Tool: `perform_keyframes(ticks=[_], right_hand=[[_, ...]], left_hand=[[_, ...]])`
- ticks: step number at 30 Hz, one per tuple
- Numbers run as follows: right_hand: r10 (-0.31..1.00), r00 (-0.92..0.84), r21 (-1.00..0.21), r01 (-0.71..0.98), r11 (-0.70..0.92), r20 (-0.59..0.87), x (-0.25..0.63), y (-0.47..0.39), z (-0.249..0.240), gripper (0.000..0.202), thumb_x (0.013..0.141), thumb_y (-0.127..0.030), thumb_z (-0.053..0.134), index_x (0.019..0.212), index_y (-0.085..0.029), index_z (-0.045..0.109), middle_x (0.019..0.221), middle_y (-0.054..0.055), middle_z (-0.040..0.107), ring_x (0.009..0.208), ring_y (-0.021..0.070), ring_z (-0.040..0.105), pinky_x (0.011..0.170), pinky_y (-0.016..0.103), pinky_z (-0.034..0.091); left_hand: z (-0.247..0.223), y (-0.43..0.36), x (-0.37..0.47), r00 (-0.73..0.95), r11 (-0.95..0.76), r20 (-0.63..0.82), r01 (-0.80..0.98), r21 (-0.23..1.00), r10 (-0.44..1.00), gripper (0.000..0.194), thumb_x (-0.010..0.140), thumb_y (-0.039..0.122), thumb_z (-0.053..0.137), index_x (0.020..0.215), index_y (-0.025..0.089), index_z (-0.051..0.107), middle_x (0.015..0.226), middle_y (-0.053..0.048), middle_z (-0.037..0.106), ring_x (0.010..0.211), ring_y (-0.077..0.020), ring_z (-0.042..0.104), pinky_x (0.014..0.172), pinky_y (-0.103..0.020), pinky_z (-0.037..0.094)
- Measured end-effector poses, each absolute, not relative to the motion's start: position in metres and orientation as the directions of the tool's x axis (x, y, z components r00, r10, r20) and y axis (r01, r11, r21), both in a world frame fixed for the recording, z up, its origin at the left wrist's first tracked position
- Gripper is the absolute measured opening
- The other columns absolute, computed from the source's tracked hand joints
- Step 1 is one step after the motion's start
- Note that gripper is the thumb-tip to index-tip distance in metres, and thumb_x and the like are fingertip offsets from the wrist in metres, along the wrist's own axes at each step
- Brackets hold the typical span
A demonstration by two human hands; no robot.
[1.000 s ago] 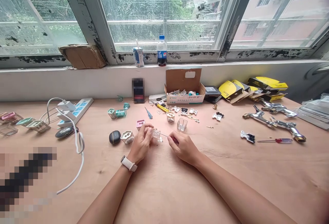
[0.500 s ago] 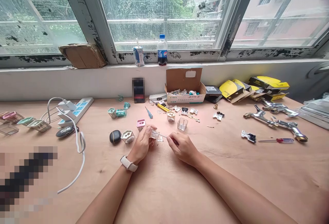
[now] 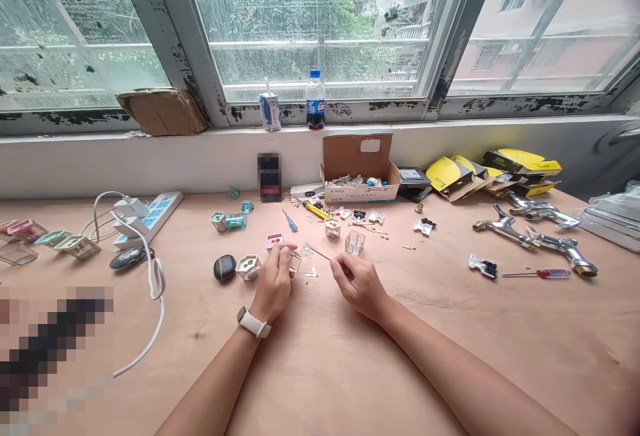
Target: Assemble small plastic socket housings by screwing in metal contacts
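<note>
My left hand [image 3: 274, 281] is closed on a small clear plastic case [image 3: 295, 263], partly hidden by the fingers. My right hand [image 3: 361, 284] grips a screwdriver [image 3: 320, 253] by its handle, its thin shaft pointing left. By the shaft's tip is a clear plastic piece [image 3: 307, 249], apart from the case. Small white bits [image 3: 312, 273] lie on the table between the hands. Beyond them stand a clear container [image 3: 355, 243], a cream-topped holder [image 3: 332, 227] and a pink-topped one [image 3: 274, 241]. Left of my left hand are another cream holder [image 3: 248, 267] and a black case [image 3: 225, 268].
An open cardboard box [image 3: 361, 191] of small parts stands near the wall. Metal faucets [image 3: 565, 246], a second screwdriver [image 3: 545, 274] and yellow-black boxes [image 3: 453, 176] lie right. A power strip [image 3: 160, 213] and white cable [image 3: 159, 319] are left.
The screwdriver's tip has come away from the clear case in my left hand and now points further up. A clear piece shows by the tip. My right hand has shifted slightly right.
</note>
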State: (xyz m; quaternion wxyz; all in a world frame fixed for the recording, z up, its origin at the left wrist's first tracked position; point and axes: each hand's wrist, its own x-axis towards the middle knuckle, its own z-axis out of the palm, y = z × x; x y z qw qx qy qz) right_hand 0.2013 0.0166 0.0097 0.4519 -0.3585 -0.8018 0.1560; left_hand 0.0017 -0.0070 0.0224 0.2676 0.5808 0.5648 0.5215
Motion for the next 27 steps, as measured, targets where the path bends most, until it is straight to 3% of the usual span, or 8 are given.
perform_keyframes(ticks=[5, 11, 17, 22, 27], right_hand=[[0.776, -0.266, -0.659, 0.415, 0.627, 0.571, 0.204, 0.019, 0.009, 0.03, 0.101, -0.034, 0.044, 0.076, -0.019, 0.054, 0.061, -0.001, 0.049, 0.052, 0.0107, 0.042, 0.054, 0.025, 0.033], [0.853, -0.237, -0.773, 0.362, 0.521, 0.464, 0.205, 0.021, 0.013, 0.032, 0.099, -0.037, 0.046, 0.076, -0.018, 0.058, 0.058, -0.002, 0.048, 0.051, 0.0104, 0.041, 0.052, 0.024, 0.032], [0.868, -0.27, -0.792, 0.36, 0.493, 0.417, 0.205, 0.022, 0.014, 0.033, 0.098, -0.037, 0.046, 0.075, -0.017, 0.06, 0.059, -0.001, 0.051, 0.053, 0.0108, 0.043, 0.053, 0.023, 0.033], [0.858, -0.317, -0.782, 0.368, 0.504, 0.404, 0.205, 0.021, 0.014, 0.034, 0.097, -0.037, 0.046, 0.074, -0.017, 0.06, 0.061, -0.001, 0.053, 0.054, 0.0099, 0.042, 0.055, 0.023, 0.033], [0.868, -0.329, -0.79, 0.379, 0.482, 0.372, 0.207, 0.022, 0.013, 0.034, 0.097, -0.036, 0.047, 0.074, -0.016, 0.062, 0.061, -0.001, 0.053, 0.055, 0.0099, 0.043, 0.056, 0.024, 0.033]], left_hand=[[0.018, -0.005, 0.001, -0.206, -0.182, 0.348, 0.559, 0.809, 0.915, 0.038, 0.1, 0.047, 0.034, 0.1, 0.02, 0.062, 0.082, -0.005, 0.065, 0.077, -0.0216, 0.062, 0.073, -0.034, 0.047], [0.018, -0.004, -0.001, -0.211, -0.144, 0.32, 0.583, 0.8, 0.924, 0.038, 0.101, 0.045, 0.033, 0.098, 0.02, 0.061, 0.081, -0.004, 0.066, 0.075, -0.0217, 0.062, 0.072, -0.034, 0.046], [0.012, -0.001, -0.003, -0.136, -0.173, 0.331, 0.637, 0.751, 0.934, 0.035, 0.101, 0.042, 0.033, 0.1, 0.021, 0.061, 0.097, -0.008, 0.069, 0.096, -0.0255, 0.063, 0.085, -0.04, 0.045], [0.007, 0.001, -0.006, -0.116, -0.154, 0.343, 0.73, 0.666, 0.932, 0.029, 0.098, 0.034, 0.039, 0.101, 0.021, 0.064, 0.099, -0.008, 0.07, 0.099, -0.0284, 0.061, 0.089, -0.045, 0.046], [0.007, -0.001, -0.006, -0.078, -0.245, 0.458, 0.76, 0.602, 0.886, 0.027, 0.089, 0.026, 0.055, 0.115, 0.019, 0.061, 0.114, -0.01, 0.068, 0.107, -0.0278, 0.062, 0.093, -0.045, 0.049]])
